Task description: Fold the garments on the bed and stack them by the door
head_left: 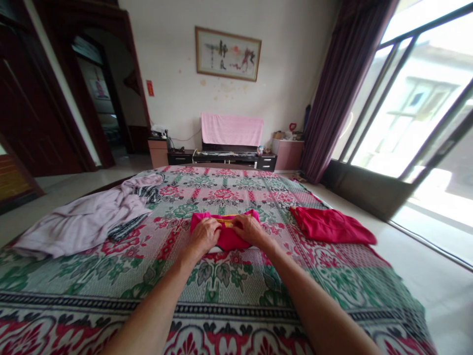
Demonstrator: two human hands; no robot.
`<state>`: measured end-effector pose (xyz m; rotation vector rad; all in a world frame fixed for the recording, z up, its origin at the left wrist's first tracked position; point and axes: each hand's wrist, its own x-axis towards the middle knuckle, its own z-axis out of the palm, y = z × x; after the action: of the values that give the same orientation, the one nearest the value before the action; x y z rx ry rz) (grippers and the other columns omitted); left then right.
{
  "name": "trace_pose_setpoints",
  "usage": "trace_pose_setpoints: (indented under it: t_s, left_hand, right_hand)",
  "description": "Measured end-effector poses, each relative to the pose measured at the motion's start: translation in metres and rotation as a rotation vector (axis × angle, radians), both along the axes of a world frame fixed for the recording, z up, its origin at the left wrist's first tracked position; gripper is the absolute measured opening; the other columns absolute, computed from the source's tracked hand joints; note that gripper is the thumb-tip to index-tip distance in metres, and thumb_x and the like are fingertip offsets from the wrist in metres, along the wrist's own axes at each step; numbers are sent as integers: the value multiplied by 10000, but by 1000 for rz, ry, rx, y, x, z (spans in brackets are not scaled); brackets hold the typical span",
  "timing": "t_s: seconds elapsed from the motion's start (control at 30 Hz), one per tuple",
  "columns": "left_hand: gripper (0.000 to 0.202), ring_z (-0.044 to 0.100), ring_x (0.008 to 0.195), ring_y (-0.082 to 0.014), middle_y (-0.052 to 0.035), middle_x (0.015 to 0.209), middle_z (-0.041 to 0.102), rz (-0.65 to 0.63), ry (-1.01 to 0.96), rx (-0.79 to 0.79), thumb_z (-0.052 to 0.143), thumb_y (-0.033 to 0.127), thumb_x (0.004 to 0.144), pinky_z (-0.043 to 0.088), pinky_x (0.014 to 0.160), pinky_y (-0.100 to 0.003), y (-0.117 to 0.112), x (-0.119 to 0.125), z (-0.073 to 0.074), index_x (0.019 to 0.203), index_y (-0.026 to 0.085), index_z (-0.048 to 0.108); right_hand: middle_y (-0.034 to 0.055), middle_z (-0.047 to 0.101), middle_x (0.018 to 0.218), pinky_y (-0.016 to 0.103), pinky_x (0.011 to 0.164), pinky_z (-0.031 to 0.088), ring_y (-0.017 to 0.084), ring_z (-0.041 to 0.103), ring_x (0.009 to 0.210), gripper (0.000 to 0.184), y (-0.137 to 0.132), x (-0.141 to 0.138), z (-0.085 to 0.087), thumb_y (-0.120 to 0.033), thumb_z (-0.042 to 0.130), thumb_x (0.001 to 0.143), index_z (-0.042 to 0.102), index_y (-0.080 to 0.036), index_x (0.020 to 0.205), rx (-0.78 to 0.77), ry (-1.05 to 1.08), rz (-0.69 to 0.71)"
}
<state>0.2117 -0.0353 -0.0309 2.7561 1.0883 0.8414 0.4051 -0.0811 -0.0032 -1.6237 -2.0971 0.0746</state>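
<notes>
A bright pink garment [232,238] with yellow trim lies bunched or folded small in the middle of the flowered bed cover [229,291]. On its left part my left hand [207,233] has its fingers curled in, gripping the cloth near the yellow edge. My right hand [250,230] pinches the same edge from the right, thumb and fingers drawn together. Between the two hands a short stretch of yellow trim shows. The fingertips are partly hidden in the fabric. A white and dark strip peeks out along the near side of the garment.
To the right lies a folded red garment [334,227]. Pale pink clothing [84,217] is heaped at the left, beside black-and-white patterned cloth [127,227]. Beyond the bed stands a low black cabinet [181,159], with a pink towel [232,129] draped above it.
</notes>
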Motion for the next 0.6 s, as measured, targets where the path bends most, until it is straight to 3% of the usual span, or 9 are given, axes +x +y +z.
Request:
trace_pose_setpoints:
  t_s: [0.17, 0.27, 0.33, 0.4, 0.5, 0.6]
  left_hand:
    - [328, 594, 1050, -206, -91, 1101, 675, 28, -74, -2, 527, 140, 783, 415, 1006, -341, -3, -1, 8, 1077, 173, 669]
    - [280, 617, 996, -204, -94, 1057, 686, 233, -143, -28, 516, 208, 804, 449, 928, -303, 2, -15, 21, 1025, 183, 687]
    - [251, 637, 894, -205, -92, 947, 704, 456, -127, -96, 513, 274, 808, 469, 812, -279, 7, -31, 29, 948, 181, 700]
    - [249, 635, 765, -198, -69, 768, 698, 588, -50, -231, 528, 366, 789, 447, 677, -252, 13, -48, 33, 790, 186, 701]
    - [401, 582, 577, -180, -37, 497, 572, 601, 72, -453, 511, 482, 766, 367, 537, -247, 18, -63, 35, 495, 195, 585]
    - [460, 555, 531, -179, -22, 402, 474, 568, 99, -535, 525, 508, 738, 338, 509, -252, 18, -62, 34, 392, 211, 468]
  right_hand:
    - [83, 670, 929, 257, 769, 420, 178, 603, 853, 211, 4, 6, -1, -254, 600, 778, 668, -173, 961, 98, 20, -67]
    - [96, 670, 947, 266, 779, 429, 190, 615, 870, 228, 3, 26, 10, -241, 555, 802, 680, -165, 977, 118, 82, -281]
    - [92, 674, 820, 270, 706, 437, 200, 627, 791, 187, -2, 44, 21, -253, 546, 799, 694, -150, 849, -6, 85, -434]
    - [76, 646, 653, 260, 597, 430, 183, 614, 647, 227, -8, 60, 31, -291, 556, 789, 655, -147, 643, -285, 116, -453]
    - [62, 615, 529, 246, 463, 406, 132, 540, 450, 340, -18, 74, 38, -350, 598, 766, 580, -157, 486, -616, 200, -412]
    - [45, 599, 467, 232, 411, 382, 109, 492, 386, 384, -20, 73, 35, -419, 651, 737, 563, -175, 454, -696, 262, -348]
